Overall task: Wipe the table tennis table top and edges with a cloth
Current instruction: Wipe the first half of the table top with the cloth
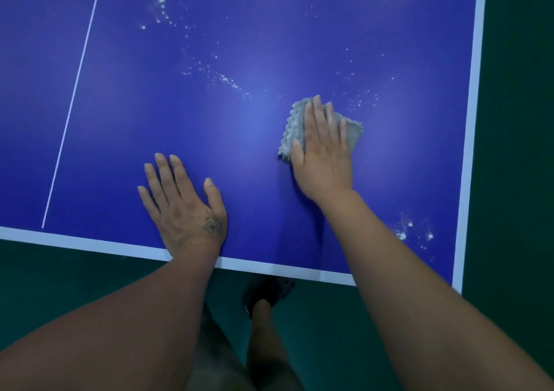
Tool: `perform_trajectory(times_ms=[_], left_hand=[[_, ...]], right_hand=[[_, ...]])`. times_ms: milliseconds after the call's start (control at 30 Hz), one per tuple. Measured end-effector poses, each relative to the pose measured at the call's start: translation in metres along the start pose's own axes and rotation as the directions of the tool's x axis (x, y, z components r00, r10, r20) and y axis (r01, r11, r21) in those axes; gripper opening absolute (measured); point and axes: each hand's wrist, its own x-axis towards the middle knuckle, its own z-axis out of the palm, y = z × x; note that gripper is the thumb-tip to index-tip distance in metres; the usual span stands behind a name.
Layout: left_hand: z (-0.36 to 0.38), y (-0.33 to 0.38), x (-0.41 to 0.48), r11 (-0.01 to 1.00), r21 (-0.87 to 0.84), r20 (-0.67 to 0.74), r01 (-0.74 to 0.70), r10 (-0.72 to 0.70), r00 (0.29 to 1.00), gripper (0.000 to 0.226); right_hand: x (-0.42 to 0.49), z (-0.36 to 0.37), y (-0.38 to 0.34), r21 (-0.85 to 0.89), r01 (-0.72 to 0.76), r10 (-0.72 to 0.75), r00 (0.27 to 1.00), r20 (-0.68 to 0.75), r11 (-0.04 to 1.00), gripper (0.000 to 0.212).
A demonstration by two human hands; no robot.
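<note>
**Grey cloth mid-wipe, white specks all around it**

Blue fills nearly the whole head view: the worktop (239,127), with a pale border along its near and right edges and one thin white centre line (73,97) well to the left of the cloth. I take the cloth (295,127) as my marker for everything else.

It is a single grey, nubbly rag, lying flat on the surface, some way in from the right border and further still from the near one. The right hand (322,154) lies spread on top of it, palm down and fingers straight, pressing rather than gripping. The left hand (183,205) rests open and flat on bare blue, left of the cloth and nearer the edge, holding nothing.

White debris shows in roughly four patches: a trail (223,77) just beyond the cloth to its upper left, a denser scatter (162,10) far beyond that, a sprinkle (364,100) close on its right, and a clump (404,232) on the near side by the right corner.

The risks I would guess at: with only a flat palm on it, the cloth could slide out or bunch under a quick stroke. A sweep to the right may push crumbs over the border onto the green floor (515,151), or merely smear them. The corner clump, half behind the forearm, is easily missed.

Two hands, one cloth, one dark shoe (269,296) below the edge.
</note>
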Motion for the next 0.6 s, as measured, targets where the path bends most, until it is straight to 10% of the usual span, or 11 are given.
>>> perform_trajectory(times_ms=[300,600], left_hand=[[-0.002,0.001,-0.002,1.0,-0.021,0.009,0.006,-0.005,1.0,0.076],[0.0,0.0,-0.002,1.0,-0.02,-0.024,-0.016,0.016,1.0,0.075]], right_hand=[[-0.179,0.041,0.006,-0.005,0.039,-0.039,0.999,-0.01,0.999,0.068],[-0.037,0.007,0.026,-0.013,-0.079,0.079,0.997,-0.007,0.997,0.07]])
